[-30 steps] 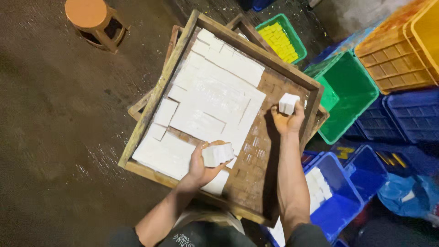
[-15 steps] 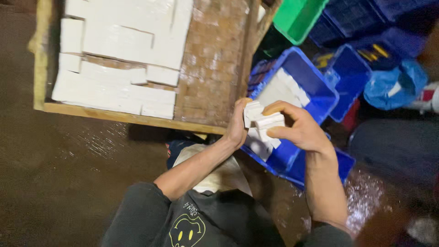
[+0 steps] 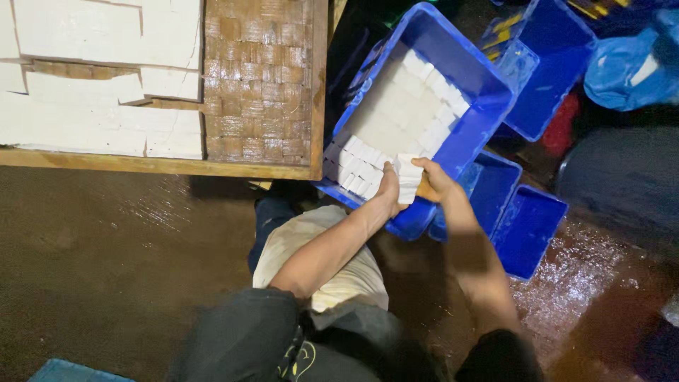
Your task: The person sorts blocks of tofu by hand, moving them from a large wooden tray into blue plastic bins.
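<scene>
Hands, left [image 3: 388,189] and right [image 3: 433,178], have fingers clamped together on white blocks [image 3: 408,180] at the near edge of a blue crate [image 3: 463,138], right of the wooden tray [image 3: 263,85].

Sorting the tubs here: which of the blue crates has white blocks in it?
The big blue crate beside the wooden tray, where both hands hold white blocks; the others look empty.

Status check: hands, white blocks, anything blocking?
Both hands, left and right, grip stacked white blocks at blue plastic crate's near rim. Rows already inside. Nothing blocking.
</scene>
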